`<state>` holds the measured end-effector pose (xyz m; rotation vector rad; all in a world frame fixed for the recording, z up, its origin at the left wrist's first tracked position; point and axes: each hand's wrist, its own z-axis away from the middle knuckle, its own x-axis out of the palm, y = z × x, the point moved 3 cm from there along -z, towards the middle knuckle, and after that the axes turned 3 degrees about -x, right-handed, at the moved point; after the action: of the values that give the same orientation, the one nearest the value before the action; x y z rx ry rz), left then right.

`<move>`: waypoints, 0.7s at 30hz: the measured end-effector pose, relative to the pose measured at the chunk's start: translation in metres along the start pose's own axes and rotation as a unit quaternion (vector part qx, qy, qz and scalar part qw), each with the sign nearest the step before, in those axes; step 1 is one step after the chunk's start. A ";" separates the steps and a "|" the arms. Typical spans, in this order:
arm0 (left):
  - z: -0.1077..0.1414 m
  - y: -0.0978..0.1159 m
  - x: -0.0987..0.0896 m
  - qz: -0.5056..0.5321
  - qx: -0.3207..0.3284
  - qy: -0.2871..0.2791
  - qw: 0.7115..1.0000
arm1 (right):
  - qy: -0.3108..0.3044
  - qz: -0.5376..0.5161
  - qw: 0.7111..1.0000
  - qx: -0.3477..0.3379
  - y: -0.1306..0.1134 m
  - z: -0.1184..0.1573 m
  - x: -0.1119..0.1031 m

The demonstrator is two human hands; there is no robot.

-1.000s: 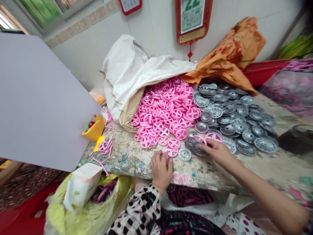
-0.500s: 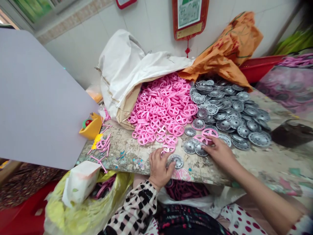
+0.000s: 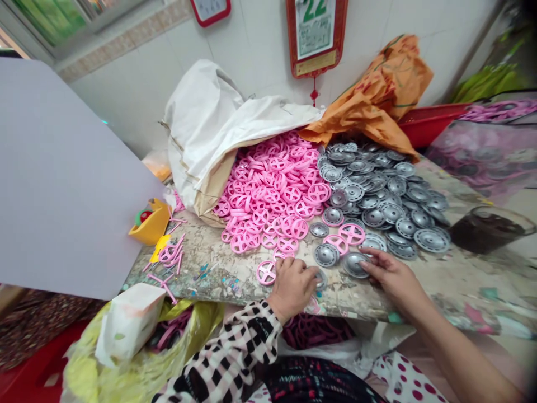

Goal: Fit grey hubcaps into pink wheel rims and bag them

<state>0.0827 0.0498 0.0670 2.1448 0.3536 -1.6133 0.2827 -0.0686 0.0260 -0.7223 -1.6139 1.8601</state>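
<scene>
My left hand (image 3: 293,285) rests at the table's near edge, its fingers curled down over a grey disc (image 3: 321,279) that it partly covers. A pink ring (image 3: 266,272) lies just left of it. My right hand (image 3: 390,274) has thumb and finger pinched on the right rim of another grey disc (image 3: 356,265). Between the hands a grey disc (image 3: 326,255) lies flat, with two pink rings (image 3: 351,234) behind it. Farther back are a heap of pink rings (image 3: 268,190) and a heap of grey discs (image 3: 377,190).
A white sack (image 3: 210,123) and an orange sack (image 3: 377,95) lie behind the heaps. At the right stands a dark cup (image 3: 482,229). Pink sticks and a yellow holder (image 3: 151,222) are at the left. A yellow bag (image 3: 84,364) hangs below the table edge.
My left hand has moved right, onto the grey disc. My right hand has shifted slightly right with its disc, away from the neighbouring one. The view has shifted a little.
</scene>
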 end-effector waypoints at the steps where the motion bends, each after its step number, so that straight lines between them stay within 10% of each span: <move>1: -0.008 0.001 -0.001 0.009 -0.004 0.005 1.000 | 0.017 -0.005 1.000 -0.001 0.001 0.002 -0.003; 11: -0.106 0.020 0.005 -0.008 -0.064 -0.061 0.996 | 0.058 -0.028 0.998 -0.030 0.017 0.006 -0.001; 16: -0.120 0.030 0.019 -0.004 -0.036 -0.123 0.992 | 0.067 -0.032 0.997 -0.034 0.014 0.008 -0.001; 21: -0.120 0.033 0.007 0.107 -0.052 -0.056 0.991 | 0.082 -0.061 0.994 -0.050 0.010 0.010 -0.002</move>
<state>0.2010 0.0784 0.0941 1.9339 0.1627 -1.5493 0.2762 -0.0775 0.0178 -0.7812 -1.6158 1.6008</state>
